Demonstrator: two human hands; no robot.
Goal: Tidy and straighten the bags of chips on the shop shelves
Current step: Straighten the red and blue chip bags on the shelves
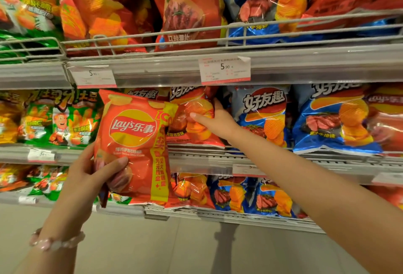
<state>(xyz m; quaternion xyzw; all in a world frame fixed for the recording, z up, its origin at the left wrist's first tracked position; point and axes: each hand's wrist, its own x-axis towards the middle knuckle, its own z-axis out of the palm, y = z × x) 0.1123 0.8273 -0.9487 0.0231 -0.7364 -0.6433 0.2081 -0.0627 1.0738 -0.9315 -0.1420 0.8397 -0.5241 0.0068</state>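
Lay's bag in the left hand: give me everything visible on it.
The Lay's bag is a glossy orange-red foil pack with a red-and-yellow round logo, chip images and a yellow strip of red characters down its right side. It looks puffed and sealed, upright, tilted slightly, held in front of the middle shelf rather than standing on it. The left hand grips its lower left corner, thumb across the front. Its right edge overlaps the red bag that the right hand grips.

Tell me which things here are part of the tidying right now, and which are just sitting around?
In the job:
- Lay's bag, gripped by the left hand
- red bag on the middle shelf, held by the right hand

Just there:
- blue bags
- green bags
- price tags
- bracelet
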